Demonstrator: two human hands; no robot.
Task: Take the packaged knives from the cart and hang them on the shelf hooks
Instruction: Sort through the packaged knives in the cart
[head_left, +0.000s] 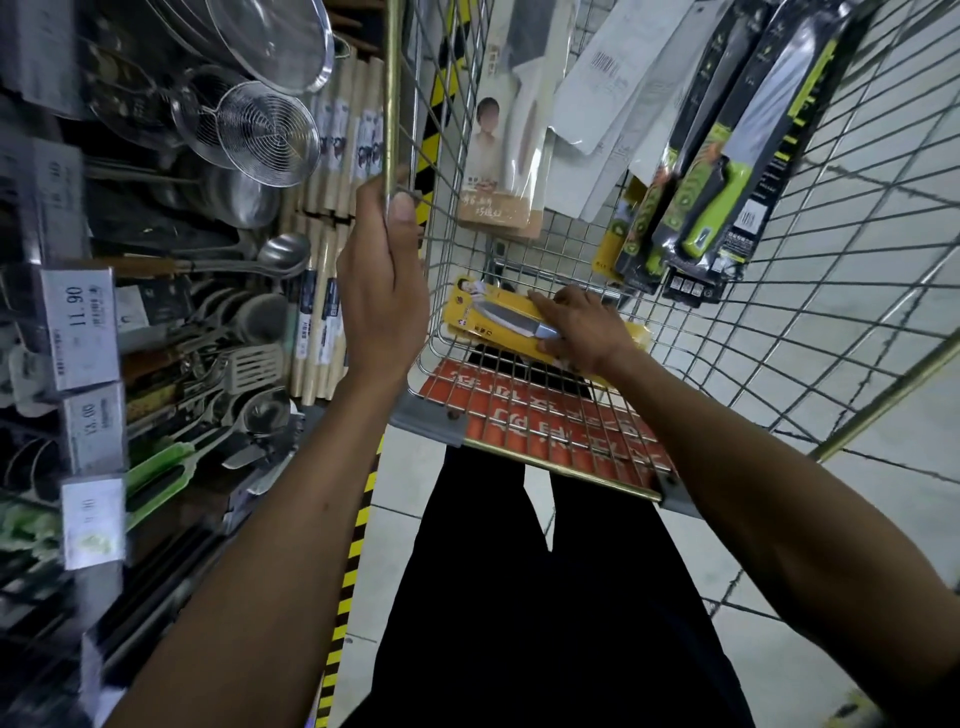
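The person wore loose black trousers (519, 597), plain and dark down both legs. The left forearm (270, 519) and right forearm (753, 467) were uncovered along their visible length. The left hand (382, 291) and right hand (582, 325) were ungloved, and the left thumb had a broad, short nail.

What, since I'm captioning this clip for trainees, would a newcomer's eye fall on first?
The right hand gripping a yellow carded knife package in the silver wire cart, centre frame. The left hand grips the cart's brass-coloured top rail. At the right, lime-green-handled knives in black packs lean against the cart's side.
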